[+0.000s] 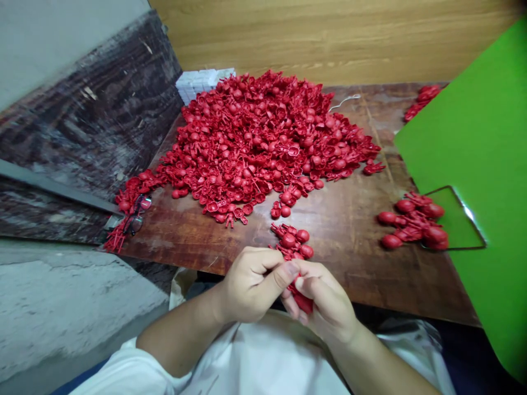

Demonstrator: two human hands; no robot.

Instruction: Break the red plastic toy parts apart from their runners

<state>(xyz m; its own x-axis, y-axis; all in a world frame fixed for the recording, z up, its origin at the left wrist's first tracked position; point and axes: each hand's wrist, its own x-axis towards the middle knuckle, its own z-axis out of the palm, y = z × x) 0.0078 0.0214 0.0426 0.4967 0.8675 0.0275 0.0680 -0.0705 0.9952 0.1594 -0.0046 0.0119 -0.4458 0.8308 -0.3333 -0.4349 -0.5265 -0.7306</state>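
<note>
Cramped piece-work workshop corner, going by the scarred wooden workbench (pixel 337 258) piled with a big heap of red moulded plastic parts (pixel 247 148). Stacked white packets (pixel 201 83) sit at its far corner, a wood-grain panel (pixel 329 38) behind it, a green board (pixel 473 137) along its right, rough grey concrete (pixel 61 307) left.

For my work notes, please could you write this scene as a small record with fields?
Left hand: left hand holds a red moulded plastic piece
Right hand: right hand holds the same piece
Nearest: small cluster of red moulded parts
Main heap: large pile of red moulded parts
Surface: brown wooden table
Also present: eyeglasses at the heap's left end; green board at right
</note>
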